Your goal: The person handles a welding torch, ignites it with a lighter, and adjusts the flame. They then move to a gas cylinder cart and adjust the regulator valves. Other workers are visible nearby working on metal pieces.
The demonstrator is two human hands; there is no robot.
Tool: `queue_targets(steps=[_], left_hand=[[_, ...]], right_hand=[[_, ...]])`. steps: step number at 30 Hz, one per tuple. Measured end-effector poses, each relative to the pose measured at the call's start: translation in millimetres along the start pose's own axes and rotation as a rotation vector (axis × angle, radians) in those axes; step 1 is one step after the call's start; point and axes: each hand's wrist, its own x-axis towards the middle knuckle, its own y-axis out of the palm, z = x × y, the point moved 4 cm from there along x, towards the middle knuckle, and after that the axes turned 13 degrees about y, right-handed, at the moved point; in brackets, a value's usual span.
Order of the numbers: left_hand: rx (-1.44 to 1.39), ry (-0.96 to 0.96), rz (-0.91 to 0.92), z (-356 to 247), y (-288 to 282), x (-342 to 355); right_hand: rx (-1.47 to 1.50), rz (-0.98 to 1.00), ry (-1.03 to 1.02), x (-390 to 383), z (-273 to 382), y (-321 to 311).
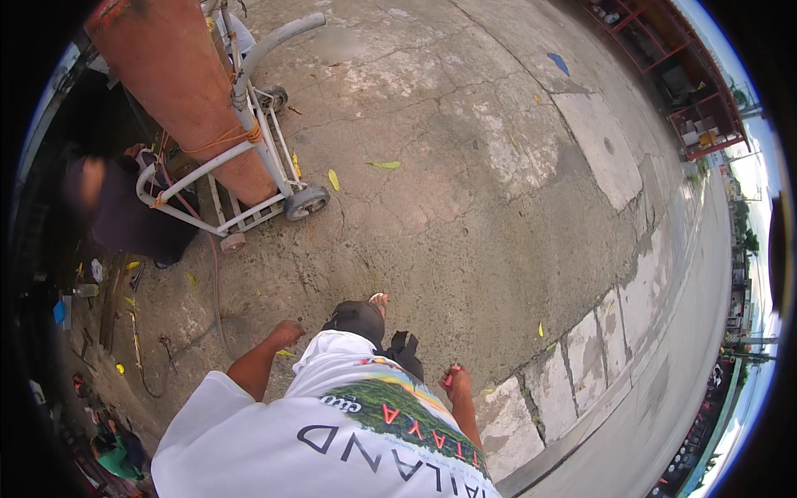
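Note:
My left hand (pixel 288 334) hangs out to my left, above the concrete and apart from everything around it. Its fingers look curled in, and whether anything is inside them is hidden. At my right side my right hand (pixel 456 377) is closed round a small pinkish-red object (pixel 449 379), too small to name. Ahead and to the left stands a pale metal frame cart (pixel 249 158) on small wheels. A long rust-red metal piece (pixel 178 79) leans on it, tied with orange cord (pixel 224 139).
A person in dark clothing (pixel 137 212) is beside the cart at left. A thin hose (pixel 217 286) runs over the cracked concrete (pixel 465 232). Another person in green (pixel 119 455) is at the lower left. Concrete slabs (pixel 552 390) edge the road (pixel 664 332) at right. A red-framed stall (pixel 706 124) stands far right.

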Motion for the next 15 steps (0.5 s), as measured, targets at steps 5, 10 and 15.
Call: queue_targets(steps=[5, 10, 15], left_hand=[[0.046, 0.26, -0.177, -180.2, -32.8, 25.2], [0.043, 0.304, -0.416, -272.9, -75.6, 50.6], [0.142, 0.177, -0.406, -331.0, -88.8, 86.5]], right_hand=[[-0.001, -0.042, 0.174, 31.7, 45.1, -40.6], [-0.161, -0.019, 0.206, 65.3, 143.4, -14.3], [-0.335, 0.041, 0.18, 106.1, 289.2, 22.3]])
